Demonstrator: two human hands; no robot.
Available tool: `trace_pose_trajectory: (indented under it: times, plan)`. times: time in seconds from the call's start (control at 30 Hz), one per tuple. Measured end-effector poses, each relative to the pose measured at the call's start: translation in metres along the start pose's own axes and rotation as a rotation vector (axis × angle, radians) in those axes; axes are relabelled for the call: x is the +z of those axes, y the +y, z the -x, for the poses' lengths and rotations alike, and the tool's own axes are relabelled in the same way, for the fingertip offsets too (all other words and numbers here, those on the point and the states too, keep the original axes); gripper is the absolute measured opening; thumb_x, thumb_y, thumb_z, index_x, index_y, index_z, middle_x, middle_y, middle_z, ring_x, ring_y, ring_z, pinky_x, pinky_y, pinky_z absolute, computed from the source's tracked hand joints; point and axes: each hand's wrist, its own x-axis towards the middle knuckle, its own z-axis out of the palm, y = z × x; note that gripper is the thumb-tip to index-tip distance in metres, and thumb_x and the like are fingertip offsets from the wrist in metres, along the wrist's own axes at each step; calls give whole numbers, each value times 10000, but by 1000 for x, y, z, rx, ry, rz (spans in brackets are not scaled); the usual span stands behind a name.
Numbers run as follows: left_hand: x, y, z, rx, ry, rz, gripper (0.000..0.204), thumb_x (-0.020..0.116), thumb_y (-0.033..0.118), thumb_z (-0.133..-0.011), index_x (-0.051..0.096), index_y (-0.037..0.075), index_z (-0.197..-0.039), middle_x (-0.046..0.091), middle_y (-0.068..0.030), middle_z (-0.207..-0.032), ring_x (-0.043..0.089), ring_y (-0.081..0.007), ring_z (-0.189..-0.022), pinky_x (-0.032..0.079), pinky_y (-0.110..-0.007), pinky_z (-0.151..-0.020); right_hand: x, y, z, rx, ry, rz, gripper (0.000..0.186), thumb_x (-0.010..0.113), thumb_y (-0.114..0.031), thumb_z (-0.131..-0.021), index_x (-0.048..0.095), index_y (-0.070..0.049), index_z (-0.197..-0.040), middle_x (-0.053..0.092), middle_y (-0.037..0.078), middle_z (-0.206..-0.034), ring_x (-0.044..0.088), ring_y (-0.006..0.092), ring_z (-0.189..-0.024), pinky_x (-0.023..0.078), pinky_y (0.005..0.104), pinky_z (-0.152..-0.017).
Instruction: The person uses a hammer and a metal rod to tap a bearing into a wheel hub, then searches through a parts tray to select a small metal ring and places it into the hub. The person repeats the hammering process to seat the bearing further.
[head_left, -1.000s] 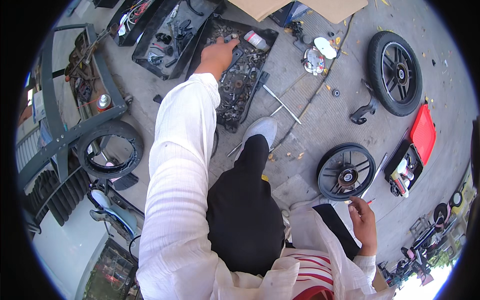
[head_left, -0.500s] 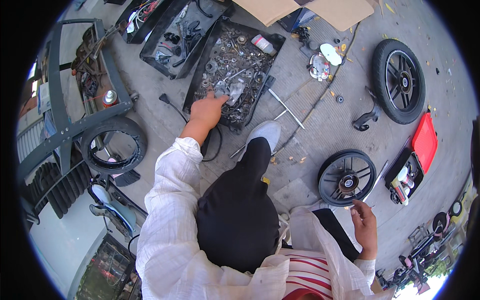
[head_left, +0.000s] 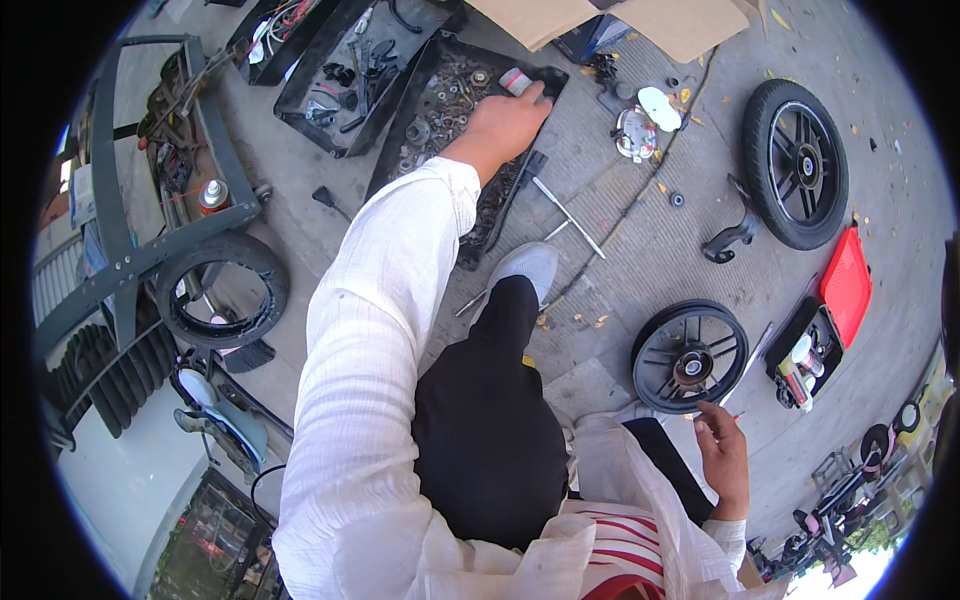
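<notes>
My left hand (head_left: 508,124) reaches over the black parts tray (head_left: 388,165), its fingers curled over a small white and red bottle (head_left: 516,81). The hand hides most of the bottle's body. Around it in the tray lie metal nuts, washers and other loose parts (head_left: 440,103). At the lower right, beside a bare black wheel rim (head_left: 645,365), my right hand (head_left: 722,455) is closed in a pinch. A thin stick with a reddish end (head_left: 738,415) pokes out between its fingers; its kind is too small to tell.
A second black tray (head_left: 300,110) with hand tools lies left of the parts tray. A T-shaped metal wrench (head_left: 570,218) rests near my shoe. At right are a tyred wheel (head_left: 795,165) and an open red-lidded box (head_left: 848,285). A loose tyre (head_left: 180,325) leans against the metal frame (head_left: 130,240).
My left hand has moved from the tray's near left side, up and right, to the bottle. My right hand stays nearly still beside the rim.
</notes>
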Motion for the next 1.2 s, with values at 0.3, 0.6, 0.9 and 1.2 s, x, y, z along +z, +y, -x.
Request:
trace_pose_trajectory:
  times: [0.3,0.6,0.9,1.2]
  plan:
    - [19,4,23,-225,-218,47,381,531,185,-903,548,281,-1270,494,-212,-1321,629,-375,-1036,533,-444,-823,-7,-7,1,29,8,9,267,575,-62,-920,591,19,-1174,612,49,-899,555,128,-814,464,269,-768]
    - [14,-26,128,-322,-250,64,302,566,210,-888,593,290,-1178,583,-168,-1178,661,-365,-924,523,-457,-766,-8,-2,4,47,-5,-8,268,582,-64,-918,594,11,-1175,616,63,-912,561,142,-824,468,274,-774]
    - [7,-29,147,-334,-283,122,410,673,246,-841,558,215,-1233,639,-135,-1050,640,-343,-948,514,-442,-787,-6,-4,3,24,2,-5,262,586,-77,-923,597,10,-1170,621,57,-921,564,136,-828,469,273,-772]
    - [3,-27,156,-357,-225,214,428,675,270,-839,552,182,-1239,671,-139,-1002,640,-334,-961,509,-445,-803,-4,-6,0,2,2,25,278,606,-83,-904,602,-13,-1173,634,74,-942,576,154,-830,467,282,-704]
